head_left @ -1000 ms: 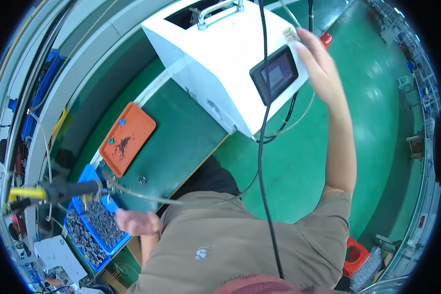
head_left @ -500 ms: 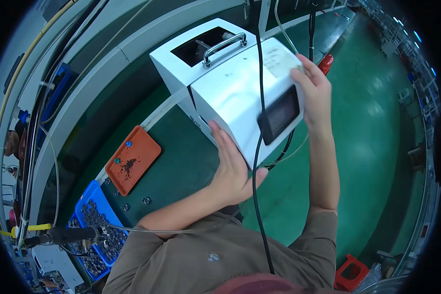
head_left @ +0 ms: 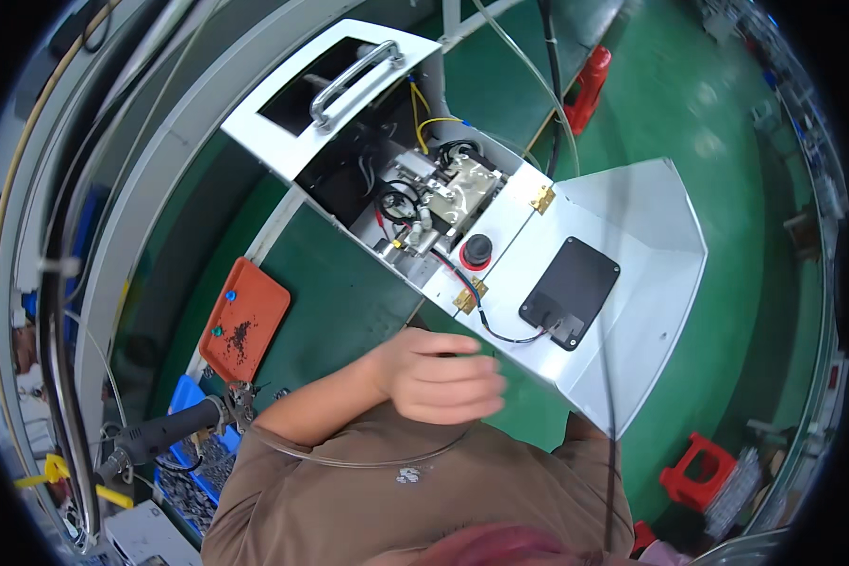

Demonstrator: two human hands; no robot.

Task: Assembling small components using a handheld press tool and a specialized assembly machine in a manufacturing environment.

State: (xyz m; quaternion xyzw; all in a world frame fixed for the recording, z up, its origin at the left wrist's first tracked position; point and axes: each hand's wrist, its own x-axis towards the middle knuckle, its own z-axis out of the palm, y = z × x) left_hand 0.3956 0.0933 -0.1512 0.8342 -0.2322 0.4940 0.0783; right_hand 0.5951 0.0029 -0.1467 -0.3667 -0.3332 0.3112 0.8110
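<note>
A white metal box (head_left: 283,123) with a steel handle (head_left: 354,71) stands on the green bench mat. Its front panel (head_left: 632,236) hangs swung open on two brass hinges (head_left: 541,198), showing the black back of a screen (head_left: 571,292). Inside are wires, a brass-coloured block (head_left: 462,189) and a red and black button (head_left: 476,251). My left hand (head_left: 434,373) hovers just below the panel's hinged edge, fingers blurred and loosely apart, holding nothing. My right hand is hidden under the open panel; only its sleeve (head_left: 585,439) shows.
An orange tray (head_left: 245,321) with small bits lies left of the box. A blue bin of screws (head_left: 193,453) and a hanging electric screwdriver (head_left: 160,434) are at the lower left. Red stools (head_left: 693,472) stand on the green floor at the right.
The box's front panel, shut before with both hands on it, now stands swung open toward me. My left hand has drawn back below it and the right hand has gone out of sight.
</note>
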